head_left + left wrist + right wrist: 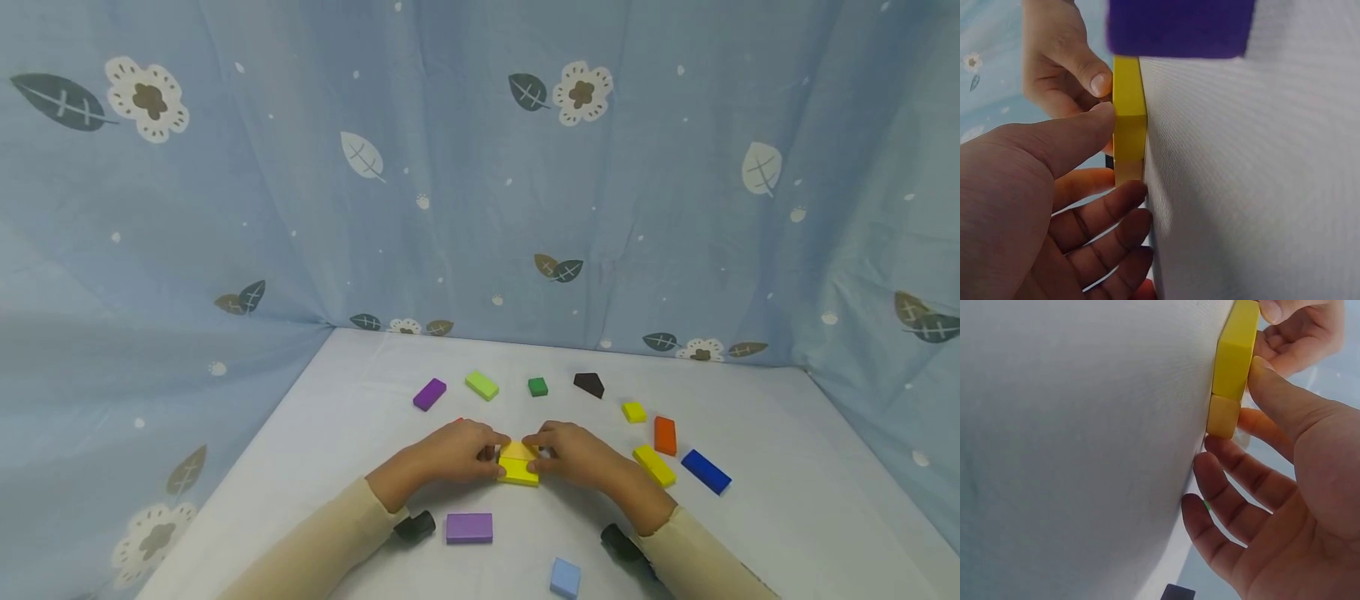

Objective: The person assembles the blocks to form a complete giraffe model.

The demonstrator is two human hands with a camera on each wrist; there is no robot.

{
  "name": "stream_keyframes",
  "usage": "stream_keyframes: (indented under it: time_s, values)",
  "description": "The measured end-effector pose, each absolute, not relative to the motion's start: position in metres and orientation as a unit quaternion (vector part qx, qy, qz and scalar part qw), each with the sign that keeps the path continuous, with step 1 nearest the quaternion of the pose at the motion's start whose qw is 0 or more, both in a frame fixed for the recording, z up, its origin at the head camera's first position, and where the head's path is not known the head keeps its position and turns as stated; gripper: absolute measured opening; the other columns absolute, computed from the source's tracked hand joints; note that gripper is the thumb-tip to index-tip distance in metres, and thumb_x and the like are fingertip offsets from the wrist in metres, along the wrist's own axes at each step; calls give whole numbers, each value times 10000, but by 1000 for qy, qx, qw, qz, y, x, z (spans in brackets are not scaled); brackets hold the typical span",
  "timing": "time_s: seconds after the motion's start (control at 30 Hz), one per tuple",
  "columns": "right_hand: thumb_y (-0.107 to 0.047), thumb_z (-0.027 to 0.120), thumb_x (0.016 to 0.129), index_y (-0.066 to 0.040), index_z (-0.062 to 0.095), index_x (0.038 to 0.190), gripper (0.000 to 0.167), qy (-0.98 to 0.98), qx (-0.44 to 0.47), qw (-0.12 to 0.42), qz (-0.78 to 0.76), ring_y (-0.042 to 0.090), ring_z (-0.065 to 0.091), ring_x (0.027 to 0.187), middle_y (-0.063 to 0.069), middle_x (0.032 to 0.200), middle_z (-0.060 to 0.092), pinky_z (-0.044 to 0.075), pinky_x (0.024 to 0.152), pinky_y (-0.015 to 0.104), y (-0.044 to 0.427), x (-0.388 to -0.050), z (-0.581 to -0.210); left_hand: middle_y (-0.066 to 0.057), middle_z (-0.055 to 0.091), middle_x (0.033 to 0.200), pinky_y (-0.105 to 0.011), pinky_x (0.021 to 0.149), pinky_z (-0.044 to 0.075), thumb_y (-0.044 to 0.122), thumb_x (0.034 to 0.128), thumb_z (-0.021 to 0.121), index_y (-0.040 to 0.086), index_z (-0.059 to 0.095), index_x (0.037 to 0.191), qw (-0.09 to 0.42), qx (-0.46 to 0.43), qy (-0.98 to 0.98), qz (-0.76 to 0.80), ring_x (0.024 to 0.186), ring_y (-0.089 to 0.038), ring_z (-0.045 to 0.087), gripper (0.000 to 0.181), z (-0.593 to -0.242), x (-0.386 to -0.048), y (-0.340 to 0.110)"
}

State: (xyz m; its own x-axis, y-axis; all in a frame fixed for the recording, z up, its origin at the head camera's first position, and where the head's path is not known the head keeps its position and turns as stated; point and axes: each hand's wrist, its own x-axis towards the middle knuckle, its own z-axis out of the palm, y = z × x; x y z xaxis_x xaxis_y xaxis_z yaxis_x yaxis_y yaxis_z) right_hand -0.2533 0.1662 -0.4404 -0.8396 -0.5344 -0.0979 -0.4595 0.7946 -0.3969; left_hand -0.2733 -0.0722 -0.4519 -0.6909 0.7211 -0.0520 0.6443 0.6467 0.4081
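A bright yellow rectangular block lies flat on the white table, its long side against a pale orange-yellow block behind it. From the left, my left hand holds the pair between thumb and index finger, the thumb on the yellow block. My right hand grips them the same way from the other side. In the left wrist view the yellow block meets the paler block; the right wrist view shows the seam between them too. The remaining fingers of both hands are loosely bent beside the blocks.
A purple block and a light blue block lie nearer me. Behind are purple, lime, green and black blocks. Yellow, orange-red and blue ones sit right. A curtain hangs behind.
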Motion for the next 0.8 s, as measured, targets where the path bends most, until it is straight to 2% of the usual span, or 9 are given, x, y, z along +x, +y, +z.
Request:
stream_keyframes:
  time_s: [0.23,0.4,0.53,0.8]
  values:
    - [-338,728,875,-161,678,1245,414,942,-260,106,-183,96,557,900,-75,1043,622,506,845,343,167,-253,-441,130,567,881,-205,698,465,414,864,719,175,634,1308,96,378,904,174,759,-41,513,511,-452,-272,-72]
    - [-360,709,889,-172,647,1292,450,946,-242,108,-185,90,550,899,-65,1079,623,507,847,353,173,-254,-441,79,558,1148,-242,812,484,494,848,705,200,598,1348,83,357,917,160,879,-39,515,589,-452,-269,-70]
    - [-316,727,880,-190,648,1291,438,954,-203,110,-192,106,560,907,-51,1112,622,520,842,363,186,-253,-434,60,498,1300,-259,839,492,567,817,703,227,555,1390,87,352,918,159,948,-48,526,682,-453,-269,-67]
    - [-248,766,848,-190,656,1278,448,972,-144,68,-176,184,600,957,-9,1181,615,543,797,373,230,-242,-421,82,482,1320,-236,890,477,518,781,768,221,536,1404,106,365,909,173,1030,-53,509,728,-457,-272,-62]
